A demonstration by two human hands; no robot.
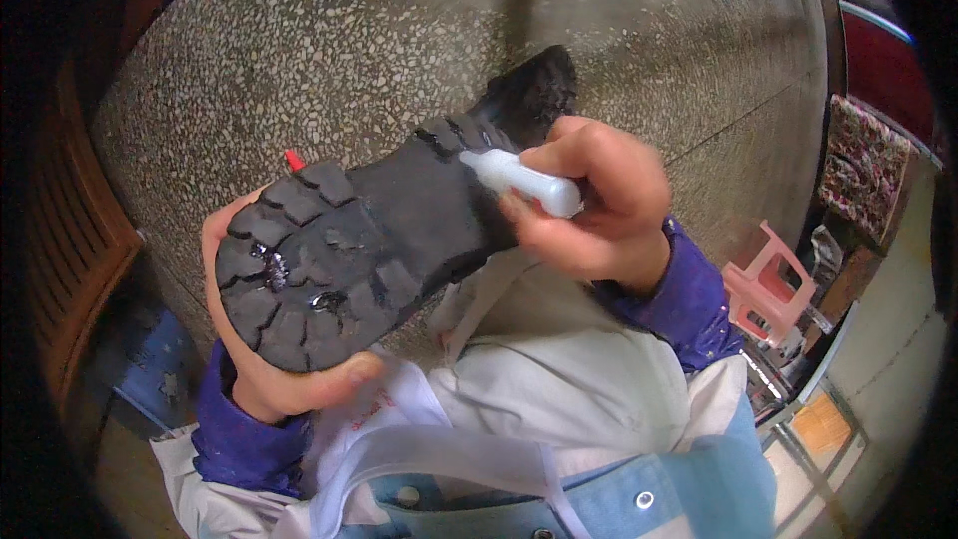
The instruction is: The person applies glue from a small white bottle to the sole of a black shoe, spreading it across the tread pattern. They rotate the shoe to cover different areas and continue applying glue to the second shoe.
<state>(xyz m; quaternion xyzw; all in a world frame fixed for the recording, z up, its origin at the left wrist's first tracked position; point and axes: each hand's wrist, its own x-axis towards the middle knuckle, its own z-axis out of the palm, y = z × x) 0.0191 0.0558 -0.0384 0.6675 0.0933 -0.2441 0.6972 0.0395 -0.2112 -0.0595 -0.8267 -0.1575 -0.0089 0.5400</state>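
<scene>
A black boot [414, 200] is held with its lugged sole facing up. My left hand [264, 379] is wrapped round one rounded end of it, thumb along the near edge and fingers behind the far edge. A small red pointed cap [294, 160] pokes up beside that far edge; whether my fingers hold it is hidden. Pinched in my right hand [609, 195] is a small white squeeze bottle [519, 180], its nozzle at the sole's middle. Glossy wet spots [271, 268] shine between the treads near my left hand. The boot's dark shaft [539, 85] extends to the upper right.
Speckled stone floor [279, 60] spreads beyond the boot. To the right stand a pink plastic stool [768, 284] and a floral cloth [863, 160]. A slatted wooden piece [95, 250] and a blue object [155, 364] are at the left. Pale cloth [559, 369] covers my lap.
</scene>
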